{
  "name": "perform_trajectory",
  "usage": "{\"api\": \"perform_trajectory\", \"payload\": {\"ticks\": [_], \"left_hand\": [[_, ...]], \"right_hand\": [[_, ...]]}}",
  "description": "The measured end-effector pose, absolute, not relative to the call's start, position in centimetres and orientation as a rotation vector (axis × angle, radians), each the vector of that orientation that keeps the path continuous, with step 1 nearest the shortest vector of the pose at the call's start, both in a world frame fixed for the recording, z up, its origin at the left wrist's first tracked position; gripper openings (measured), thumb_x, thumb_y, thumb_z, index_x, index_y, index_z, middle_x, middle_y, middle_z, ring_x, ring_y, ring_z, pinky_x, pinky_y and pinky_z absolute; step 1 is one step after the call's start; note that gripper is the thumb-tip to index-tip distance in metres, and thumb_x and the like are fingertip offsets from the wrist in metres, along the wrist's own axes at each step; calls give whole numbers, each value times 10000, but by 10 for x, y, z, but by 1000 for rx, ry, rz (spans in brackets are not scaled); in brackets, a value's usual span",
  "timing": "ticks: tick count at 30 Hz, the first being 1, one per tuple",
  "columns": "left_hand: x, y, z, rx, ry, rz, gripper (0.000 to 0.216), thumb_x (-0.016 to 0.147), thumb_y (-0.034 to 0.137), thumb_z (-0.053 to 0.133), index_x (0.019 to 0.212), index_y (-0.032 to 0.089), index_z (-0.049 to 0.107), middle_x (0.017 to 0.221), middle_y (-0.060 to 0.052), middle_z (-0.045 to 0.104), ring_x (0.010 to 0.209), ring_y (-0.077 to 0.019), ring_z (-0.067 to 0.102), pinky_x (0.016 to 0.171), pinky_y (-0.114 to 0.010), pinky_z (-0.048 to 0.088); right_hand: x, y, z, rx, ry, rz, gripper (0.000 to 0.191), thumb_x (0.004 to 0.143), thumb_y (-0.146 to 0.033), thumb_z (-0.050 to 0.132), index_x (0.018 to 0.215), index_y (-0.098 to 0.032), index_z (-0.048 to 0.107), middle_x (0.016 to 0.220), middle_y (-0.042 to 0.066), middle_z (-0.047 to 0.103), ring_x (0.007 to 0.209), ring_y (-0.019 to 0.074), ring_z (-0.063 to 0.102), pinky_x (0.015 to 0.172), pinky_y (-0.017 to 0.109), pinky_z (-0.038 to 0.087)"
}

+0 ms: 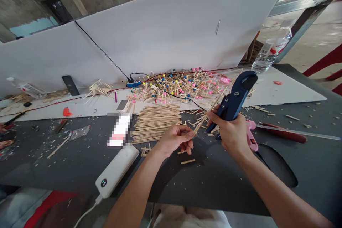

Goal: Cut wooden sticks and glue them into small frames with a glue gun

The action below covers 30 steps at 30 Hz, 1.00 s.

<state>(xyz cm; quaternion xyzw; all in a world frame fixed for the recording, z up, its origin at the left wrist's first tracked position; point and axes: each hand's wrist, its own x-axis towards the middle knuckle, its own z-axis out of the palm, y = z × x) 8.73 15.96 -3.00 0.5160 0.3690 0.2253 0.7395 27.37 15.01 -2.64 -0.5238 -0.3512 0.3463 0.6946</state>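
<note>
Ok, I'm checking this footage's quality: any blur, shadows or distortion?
Head view: left hand, right hand and blue cutter look fairly sharp; soft shadow darkens the table below the hands; clear bottle at upper right leans outward, likely wide-angle stretch; blocky pixelation hides a bright patch beside the sticks.

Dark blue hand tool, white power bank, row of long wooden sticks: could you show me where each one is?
Dark blue hand tool (231, 104): head view, on its body.
White power bank (117, 171): head view, middle of its casing.
Long wooden sticks (156, 124): head view, middle of the row.
</note>
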Motion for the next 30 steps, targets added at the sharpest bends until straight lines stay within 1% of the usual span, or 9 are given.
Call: {"api": "perform_trajectory", "payload": {"ticks": [4, 10, 14, 17, 20, 23, 26, 30], "left_hand": [[89, 159, -31, 1112, 823, 500, 489, 743, 564, 772, 880, 112, 646, 655, -30, 673, 495, -122, 649, 405, -176, 395], [93, 157, -26, 1071, 888, 555, 511, 670, 541, 837, 812, 92, 639, 626, -43, 670, 517, -152, 674, 445, -199, 475], [94, 156, -27, 1076, 902, 597, 516, 661, 545, 842, 790, 89, 637, 608, -37, 655, 505, -153, 667, 443, -213, 500], [93, 156, -30, 1085, 918, 653, 516, 669, 549, 834, 806, 85, 655, 614, -41, 658, 517, -161, 677, 460, -223, 534], [89, 159, -29, 1099, 967, 763, 526, 677, 560, 822, 834, 80, 677, 617, -42, 661, 511, -161, 678, 472, -232, 557], [83, 162, -25, 1091, 994, 909, 502, 697, 542, 814, 846, 79, 692, 611, -38, 656, 504, -153, 670, 461, -222, 552], [78, 165, -20, 1099, 1000, 1035, 447, 746, 509, 789, 856, 83, 705, 625, -38, 657, 508, -145, 666, 456, -212, 546], [77, 164, -19, 1167, 1022, 1106, 426, 788, 511, 748, 851, 92, 708, 626, -34, 649, 499, -145, 657, 455, -224, 552]], "right_hand": [[274, 150, -27, -1160, -767, 787, 332, 608, -307, 885, 783, -194, 627, 680, -22, 611, 522, 128, 541, 486, 274, 474], [274, 151, -26, -1152, -754, 798, 325, 606, -281, 884, 784, -187, 630, 661, -30, 600, 512, 118, 530, 483, 262, 472], [275, 152, -27, -1159, -788, 797, 347, 606, -324, 884, 790, -187, 624, 688, -21, 609, 518, 124, 533, 491, 274, 476], [279, 152, -27, -1201, -857, 808, 338, 659, -379, 849, 823, -186, 625, 688, -13, 617, 531, 136, 544, 506, 282, 483], [288, 150, -23, -1364, -945, 777, 329, 732, -428, 784, 898, -181, 644, 657, -1, 632, 552, 160, 577, 522, 281, 482], [296, 146, -16, -1611, -1119, 693, 346, 779, -483, 715, 943, -183, 660, 658, 22, 666, 587, 194, 621, 534, 283, 455], [296, 144, -9, -1834, -1391, 657, 342, 826, -533, 616, 892, -199, 650, 636, 24, 666, 570, 206, 615, 528, 284, 408], [286, 142, -5, -1982, -1660, 578, 309, 853, -514, 539, 800, -213, 586, 591, 18, 625, 563, 201, 583, 539, 276, 365]]}}
